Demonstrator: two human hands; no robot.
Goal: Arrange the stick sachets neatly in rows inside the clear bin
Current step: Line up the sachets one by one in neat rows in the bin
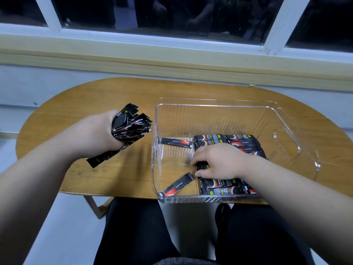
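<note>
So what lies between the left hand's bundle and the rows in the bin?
Head view: bare table, the bin wall, a far loose sachet and a near loose sachet.

- The scene is dim and flat; the window [172, 14] beyond the clear bin [215, 103] is black, showing only faint reflections.
- A soft, wide shadow lies on the table [91, 96] left of the bin, under the stick sachets [131, 125] gripped in the left hand [99, 132].
- Small white glints sit on the bin's right rim and near corner.
- Inside the bin, slight blur smears the fingertips of the right hand [219, 161].
- Wide-angle distortion bows the sill beyond the bin and swells both forearms towards the near corners.
- Sachet print is soft and mostly unreadable.
</note>
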